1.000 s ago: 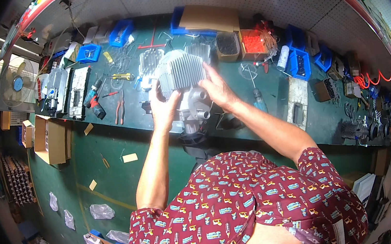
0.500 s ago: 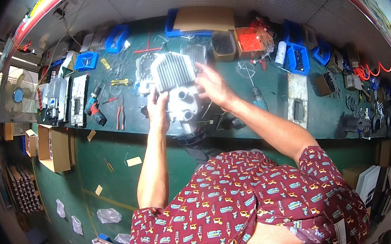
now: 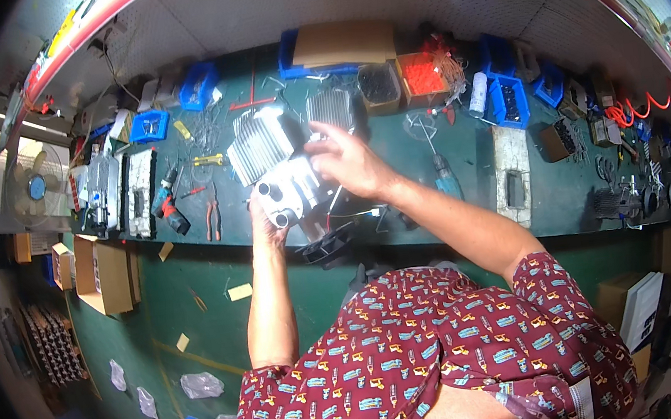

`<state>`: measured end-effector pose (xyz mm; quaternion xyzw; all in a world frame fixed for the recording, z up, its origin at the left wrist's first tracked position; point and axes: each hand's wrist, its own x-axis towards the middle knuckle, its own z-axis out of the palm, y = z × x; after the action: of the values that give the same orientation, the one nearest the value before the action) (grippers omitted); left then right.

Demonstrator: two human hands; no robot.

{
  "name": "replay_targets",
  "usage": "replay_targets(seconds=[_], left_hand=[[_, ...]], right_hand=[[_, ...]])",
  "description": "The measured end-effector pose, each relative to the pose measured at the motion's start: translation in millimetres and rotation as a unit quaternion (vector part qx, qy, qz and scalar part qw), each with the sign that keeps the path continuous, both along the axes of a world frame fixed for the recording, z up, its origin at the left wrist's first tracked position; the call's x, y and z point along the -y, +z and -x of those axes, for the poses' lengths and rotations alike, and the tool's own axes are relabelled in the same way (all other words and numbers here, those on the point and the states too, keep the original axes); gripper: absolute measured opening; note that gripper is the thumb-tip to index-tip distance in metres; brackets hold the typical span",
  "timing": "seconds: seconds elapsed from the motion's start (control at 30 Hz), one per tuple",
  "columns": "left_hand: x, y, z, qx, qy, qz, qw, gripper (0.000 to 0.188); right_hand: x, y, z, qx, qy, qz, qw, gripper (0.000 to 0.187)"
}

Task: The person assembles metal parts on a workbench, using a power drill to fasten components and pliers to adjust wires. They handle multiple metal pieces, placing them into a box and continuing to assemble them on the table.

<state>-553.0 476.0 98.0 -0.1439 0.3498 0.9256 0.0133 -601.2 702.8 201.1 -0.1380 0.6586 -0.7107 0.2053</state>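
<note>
A pale metal housing (image 3: 300,193) with two round ports facing me is tilted to the left at the bench's front edge. My left hand (image 3: 266,225) grips its lower left side, some fingers hidden behind it. A silvery finned metal block (image 3: 262,145) adjoins its upper end; whether they are one piece I cannot tell. Below the housing is a round black fan (image 3: 329,244). My right hand (image 3: 353,164) hovers at the housing's right side, fingers spread, holding nothing visible. Just beyond its fingertips lies another finned block (image 3: 330,110).
Pliers (image 3: 212,216), a cordless drill (image 3: 170,209) and a yellow-handled screwdriver (image 3: 208,160) lie to the left. A second drill (image 3: 445,177) and a pale slotted block (image 3: 512,175) lie right. Blue bins (image 3: 509,102) and a box of red parts (image 3: 423,75) line the back.
The housing and its finned block have tilted to the left, and the fan has swung right. My left hand has shifted lower along the housing. My right hand has moved slightly left, still spread.
</note>
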Motion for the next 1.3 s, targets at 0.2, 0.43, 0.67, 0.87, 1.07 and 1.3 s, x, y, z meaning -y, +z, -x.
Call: replay_targets(seconds=[0.2, 0.43, 0.67, 0.87, 1.07, 1.3], left_hand=[[96, 16, 26, 0.034, 0.122, 0.260, 0.957, 0.046], [141, 31, 110, 0.011, 0.135, 0.612, 0.779, 0.089], [89, 10, 162, 0.155, 0.036, 0.831, 0.534, 0.102], [88, -2, 170, 0.199, 0.035, 0.842, 0.500, 0.100], [84, 0, 168, 0.203, 0.045, 0.834, 0.512, 0.104], [151, -21, 174, 0.182, -0.026, 0.911, 0.369, 0.116]], right_hand=[[-86, -27, -25, 0.169, -0.100, 0.056, 0.979, 0.062], [-201, -98, -116, 0.302, -0.294, -0.030, 0.906, 0.055], [-261, -129, -198, 0.338, -0.425, -0.042, 0.839, 0.047], [-264, -129, -219, 0.335, -0.447, -0.020, 0.829, 0.047], [-253, -126, -208, 0.336, -0.440, -0.024, 0.833, 0.048], [-238, -79, -183, 0.351, -0.391, -0.049, 0.849, 0.044]])
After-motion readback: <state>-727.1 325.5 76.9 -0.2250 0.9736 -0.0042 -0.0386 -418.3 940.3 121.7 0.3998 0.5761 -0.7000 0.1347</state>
